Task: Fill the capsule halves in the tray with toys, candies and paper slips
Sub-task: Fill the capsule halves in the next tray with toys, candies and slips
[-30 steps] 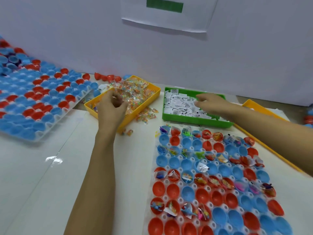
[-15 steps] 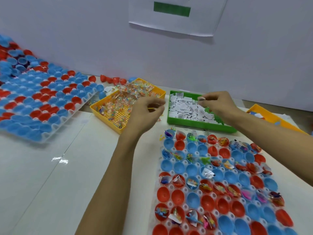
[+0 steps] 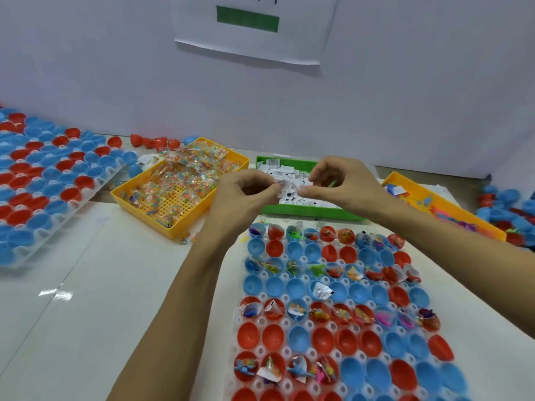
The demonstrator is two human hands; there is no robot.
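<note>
Above the far edge of the capsule tray, over the green bin of slips, both hands meet with fingers curled: the left hand and right hand pinch a small white printed paper slip between them. Red and blue capsule halves fill the tray, some already stuffed.

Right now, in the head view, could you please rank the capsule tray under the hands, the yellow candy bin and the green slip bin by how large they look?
1. Capsule tray, nearest the camera and cut off by the frame, so its lead is partly nearness.
2. Yellow candy bin.
3. Green slip bin, partly hidden behind the left hand and right hand, so second versus third is unsure.
</note>
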